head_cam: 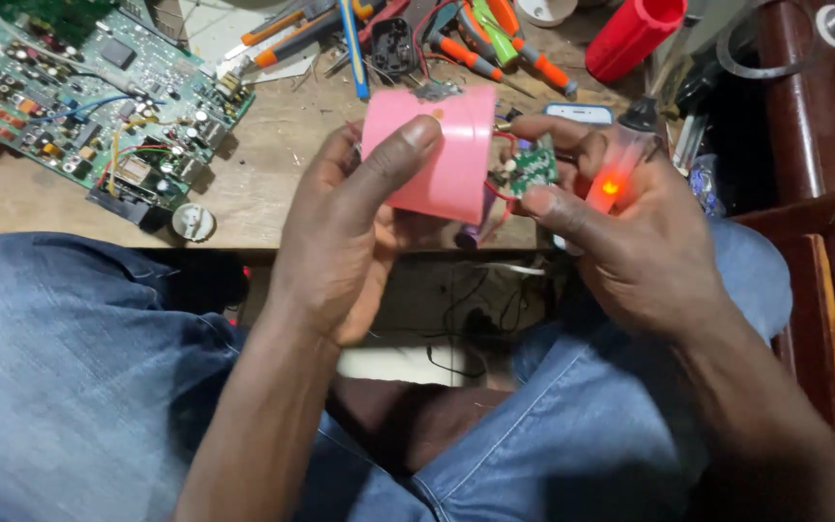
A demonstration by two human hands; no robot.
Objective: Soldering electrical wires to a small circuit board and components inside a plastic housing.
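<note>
Your left hand (345, 227) is wrapped around the pink plastic housing (434, 150), thumb pressed flat across its near face and fingers curled behind, so it's a firm hold with the shell held up above the near edge of the wooden bench (273, 164). Your right hand (620, 232) is pinching the small green circuit board (534, 169) between thumb and fingertips, just right of the pink shell and touching or nearly touching its open side. Thin red wires (503, 190) run from the board back into the housing, and a purple cylindrical cell (475, 227) peeks out below the shell. A small orange light (610, 186) glows in a clear part against your right fingers, so my read is you're at the bit where the guts are out of the case and powered. Looks to me like the next move needs the board turned gently without tugging those wires, since there's very little slack. On the bench at the far left sits a big green circuit board (99, 92), a bunch of orange-handled screwdrivers (480, 48) lie at the far middle, and a red cylinder (633, 34) is far right. Your denim-covered lap (79, 367) fills the near side.
</note>
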